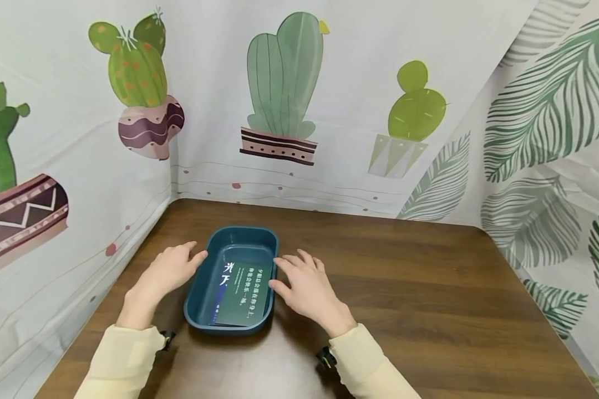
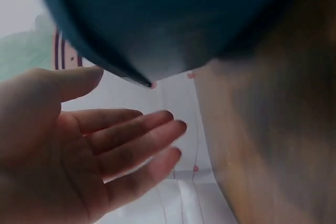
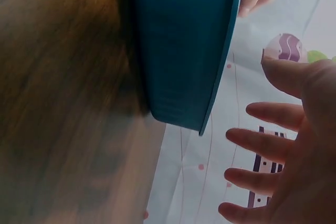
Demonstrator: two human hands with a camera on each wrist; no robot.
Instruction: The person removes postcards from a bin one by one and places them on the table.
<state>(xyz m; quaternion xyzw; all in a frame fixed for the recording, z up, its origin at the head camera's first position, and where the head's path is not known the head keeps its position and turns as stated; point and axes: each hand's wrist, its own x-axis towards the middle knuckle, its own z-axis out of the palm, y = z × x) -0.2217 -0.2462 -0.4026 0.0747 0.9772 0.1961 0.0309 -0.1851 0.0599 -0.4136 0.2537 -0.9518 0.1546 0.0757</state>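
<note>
The blue tray (image 1: 198, 302) is located between the two hands, its long sides facing the palms; the left hand (image 1: 165, 271) is positioned at its left side, fingers extended and thumb set apart, gripping nothing; I cannot tell from here whether that thumb touches the rim. The right hand (image 1: 305, 287) is positioned at the opposite side, fingers straight and spread wide, likewise holding nothing; a gap shows between its fingertips and the tray wall in the right wrist view.

Inside the tray, nearer the right hand, lies a green card (image 1: 253, 288) with white print; it partly covers a blue card (image 1: 219, 302), which shows on the side toward the left hand. The tray sits on a brown wooden table (image 1: 429, 299), which extends well past the right hand; beyond both hands hangs a white cloth (image 1: 209, 138) printed with cacti; pale yellow sleeves (image 1: 125, 357) cover both forearms.
</note>
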